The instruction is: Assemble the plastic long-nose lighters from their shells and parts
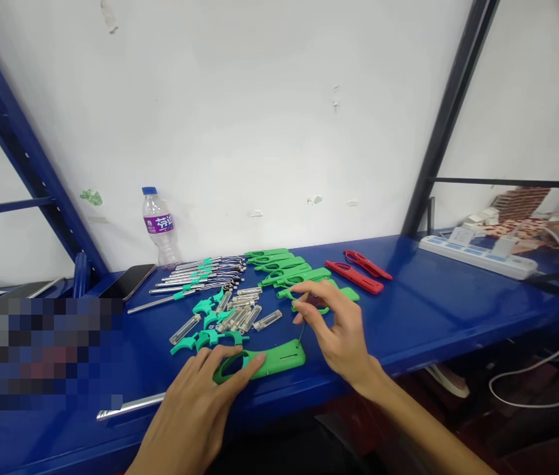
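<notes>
My left hand (200, 402) lies on a flat green plastic handle shell (279, 359) at the front of the blue bench (432, 310), fingers pressing its looped end. My right hand (333, 326) pinches a thin dark wire-like piece (300, 336) just above the shell's right end. Behind the hands lie small clear plastic pieces (239, 316), teal curved parts (204, 338), a row of metal rods with teal grips (195, 277), a stack of green handle shells (284, 267) and two red handle shells (358, 270).
A water bottle (159, 227) stands against the white wall, with a dark phone (128, 282) beside it. A white power strip (477, 256) lies at the right, and cables hang off that edge. A metal rod (131, 406) rests near the front edge. Blue shelf posts rise at the left.
</notes>
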Available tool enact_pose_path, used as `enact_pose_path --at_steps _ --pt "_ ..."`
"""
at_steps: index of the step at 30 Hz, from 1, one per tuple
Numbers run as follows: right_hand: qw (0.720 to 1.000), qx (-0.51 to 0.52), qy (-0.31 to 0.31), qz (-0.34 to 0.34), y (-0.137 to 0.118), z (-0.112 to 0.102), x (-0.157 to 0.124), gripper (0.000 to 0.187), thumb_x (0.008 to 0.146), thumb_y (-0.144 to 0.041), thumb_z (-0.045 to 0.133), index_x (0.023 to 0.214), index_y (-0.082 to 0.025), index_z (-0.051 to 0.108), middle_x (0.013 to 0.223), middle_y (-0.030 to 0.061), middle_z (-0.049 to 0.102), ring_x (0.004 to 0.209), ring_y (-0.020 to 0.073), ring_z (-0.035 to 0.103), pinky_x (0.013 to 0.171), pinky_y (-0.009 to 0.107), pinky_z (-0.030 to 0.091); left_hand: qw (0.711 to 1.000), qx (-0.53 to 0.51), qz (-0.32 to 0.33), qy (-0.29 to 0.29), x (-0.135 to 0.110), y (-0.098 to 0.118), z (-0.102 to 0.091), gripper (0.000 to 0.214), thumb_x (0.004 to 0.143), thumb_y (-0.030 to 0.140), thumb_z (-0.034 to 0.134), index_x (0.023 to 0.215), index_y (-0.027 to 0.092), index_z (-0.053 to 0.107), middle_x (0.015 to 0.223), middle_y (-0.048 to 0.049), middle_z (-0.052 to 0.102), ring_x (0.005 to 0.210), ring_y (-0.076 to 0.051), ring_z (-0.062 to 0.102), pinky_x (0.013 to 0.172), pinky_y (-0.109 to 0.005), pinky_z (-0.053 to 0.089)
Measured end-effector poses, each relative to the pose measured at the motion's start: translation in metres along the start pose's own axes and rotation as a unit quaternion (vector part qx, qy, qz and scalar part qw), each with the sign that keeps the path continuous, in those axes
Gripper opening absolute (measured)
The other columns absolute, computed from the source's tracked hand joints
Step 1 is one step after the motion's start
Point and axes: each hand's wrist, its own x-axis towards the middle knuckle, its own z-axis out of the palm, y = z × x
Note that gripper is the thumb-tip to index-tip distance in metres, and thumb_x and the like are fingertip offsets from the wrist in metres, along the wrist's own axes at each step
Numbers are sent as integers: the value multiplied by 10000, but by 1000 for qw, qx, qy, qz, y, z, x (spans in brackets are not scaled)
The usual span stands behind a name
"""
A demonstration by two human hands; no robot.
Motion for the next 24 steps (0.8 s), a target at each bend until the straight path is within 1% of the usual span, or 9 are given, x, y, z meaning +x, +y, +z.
enact_pose_path --at_steps 3,5,7,8,10,14,18,21,24 --pt "1000 -4 3 12 -2 -4 2 185 1088 -261 581 1240 -275 686 857 2 696 704 178 712 736 336 583 1000 -1 -2 1 -2 -2 3 761 999 12 403 1580 501 448 1329 -43 661 1134 -259 677 985 -458 567" --pt "1000 -7 -29 5 -8 -9 6 275 1110 -222 502 1337 -274 650 1067 51 756 944 209 757 860 356 601 1000 -1 2 3 -1 -3 3 754 1002 21 410 1585 499 443 1328 -45 664 1123 -256 683 982 -452 567" --pt "996 0 -83 -14 -14 -14 11 359 1118 -166 433 1404 -277 620 1276 72 740 1190 223 708 990 377 581 1000 -1 4 9 1 -3 1 742 1007 32 419 1586 495 444 1321 -48 669 1100 -253 691 961 -442 575" --pt "994 10 -108 -21 -17 -16 13 381 1116 -145 419 1411 -280 619 1289 66 738 1205 213 701 998 369 579 1000 -2 6 9 2 -3 0 734 1008 37 425 1585 491 449 1312 -50 673 1084 -252 696 944 -437 581" --pt "992 24 -125 -23 -22 -17 14 363 1109 -134 459 1375 -287 652 1149 41 760 1059 185 732 920 337 597 1000 -4 13 11 4 -2 -4 718 1007 44 432 1578 479 465 1281 -53 684 1039 -246 708 904 -424 596" --pt "998 -3 -38 -43 -21 -8 6 209 1011 -205 724 1200 -288 758 869 -1 669 788 167 666 748 312 577 1000 -2 16 18 3 -2 -6 709 1009 47 427 1580 465 468 1267 -59 687 1038 -249 717 866 -409 611" --pt "997 -28 3 -69 -13 -6 2 269 988 -210 760 1246 -286 760 891 15 684 784 179 662 750 335 574 1000 1 17 -7 0 -5 -1 733 1007 43 444 1596 481 436 1318 -64 669 1097 -254 711 909 -423 618" --pt "996 -64 13 -64 -8 -23 3 308 990 -173 748 1272 -296 746 984 22 761 857 198 703 829 367 577 1000 1 12 -6 0 -7 1 728 1012 50 439 1597 484 433 1329 -73 665 1112 -266 712 894 -431 633" --pt "992 -68 81 -62 -7 -50 -4 280 939 -125 792 1164 -290 766 973 3 784 843 189 730 806 332 595 1000 -16 8 9 2 -3 -1 658 1032 77 424 1556 465 506 1302 -78 681 1073 -271 728 857 -450 653"
